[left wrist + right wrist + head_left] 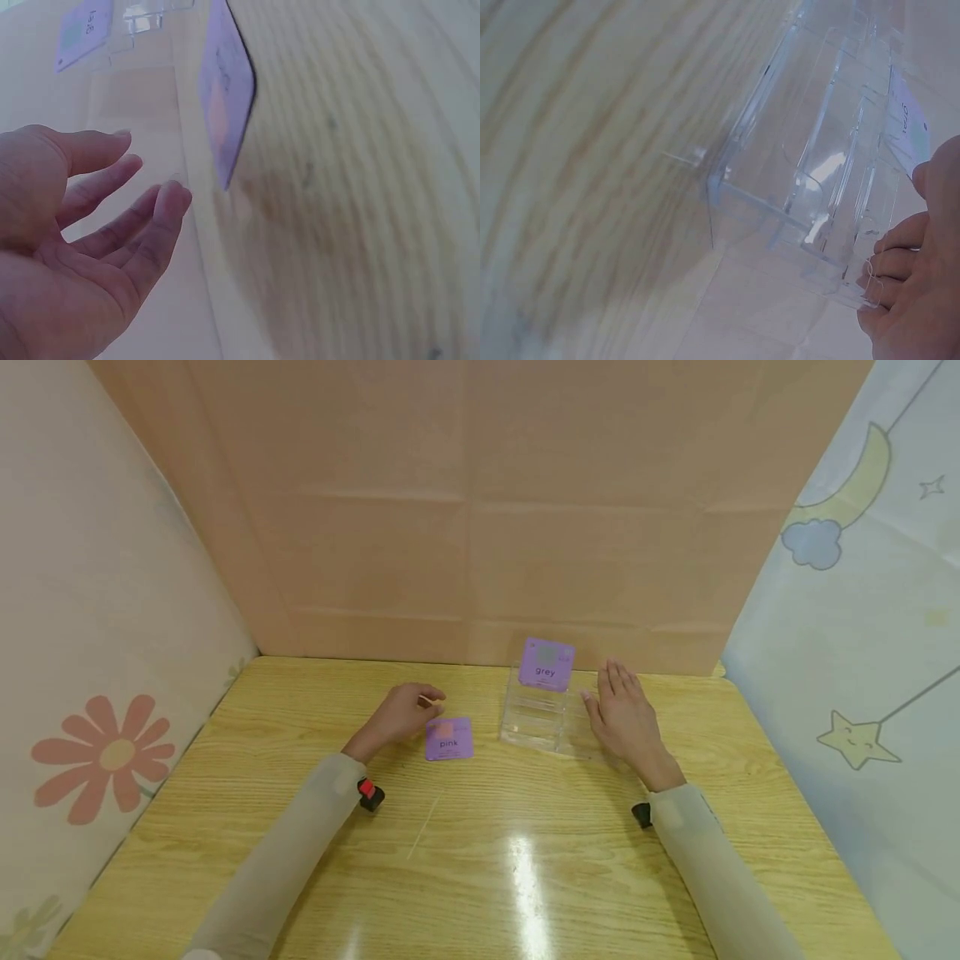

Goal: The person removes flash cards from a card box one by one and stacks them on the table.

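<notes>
My left hand (405,712) hovers over the table just beside a purple card (450,752) printed "pink", which lies face up. In the left wrist view the thumb and fingers are loosely bent and apart, with nothing between them. A clear plastic tiered card holder (531,731) stands to the right of that card. A second purple card (545,681), printed "grey", leans upright in its rear slot. My right hand (628,722) is at the holder's right side, fingers stretched out; in the right wrist view the fingertips (881,292) are right at the holder's side wall.
The wood-grain table (450,885) is bounded at the back by a brown paper-like panel (465,527). Patterned walls stand on the left (90,610) and right (862,635). Both wrists wear dark camera straps.
</notes>
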{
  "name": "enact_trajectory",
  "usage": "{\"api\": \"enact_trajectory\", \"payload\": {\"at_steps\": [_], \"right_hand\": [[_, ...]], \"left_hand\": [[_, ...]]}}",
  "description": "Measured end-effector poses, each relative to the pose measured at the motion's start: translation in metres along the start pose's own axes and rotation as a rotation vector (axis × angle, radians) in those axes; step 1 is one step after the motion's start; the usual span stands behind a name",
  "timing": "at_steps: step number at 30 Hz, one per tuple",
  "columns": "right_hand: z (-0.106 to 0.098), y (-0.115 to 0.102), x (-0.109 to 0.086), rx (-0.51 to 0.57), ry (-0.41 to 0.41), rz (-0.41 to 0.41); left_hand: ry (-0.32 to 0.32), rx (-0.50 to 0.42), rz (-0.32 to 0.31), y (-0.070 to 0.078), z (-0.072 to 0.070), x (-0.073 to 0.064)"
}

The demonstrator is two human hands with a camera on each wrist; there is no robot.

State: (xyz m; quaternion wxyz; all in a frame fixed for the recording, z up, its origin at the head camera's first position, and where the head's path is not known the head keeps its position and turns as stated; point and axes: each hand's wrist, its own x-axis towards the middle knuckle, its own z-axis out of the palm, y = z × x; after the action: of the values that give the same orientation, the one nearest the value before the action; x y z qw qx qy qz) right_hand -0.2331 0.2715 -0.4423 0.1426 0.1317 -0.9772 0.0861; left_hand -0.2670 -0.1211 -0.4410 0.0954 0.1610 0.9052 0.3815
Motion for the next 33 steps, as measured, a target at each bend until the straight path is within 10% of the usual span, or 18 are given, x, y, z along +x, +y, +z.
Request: {"api": "enact_trajectory", "payload": {"at_steps": [33], "right_hand": [[-0.011,-0.007,-0.002,0.035,-0.042,0.026]], "left_hand": [[0.058,-0.027,0.104,0.057,0.002,0.012]]}}
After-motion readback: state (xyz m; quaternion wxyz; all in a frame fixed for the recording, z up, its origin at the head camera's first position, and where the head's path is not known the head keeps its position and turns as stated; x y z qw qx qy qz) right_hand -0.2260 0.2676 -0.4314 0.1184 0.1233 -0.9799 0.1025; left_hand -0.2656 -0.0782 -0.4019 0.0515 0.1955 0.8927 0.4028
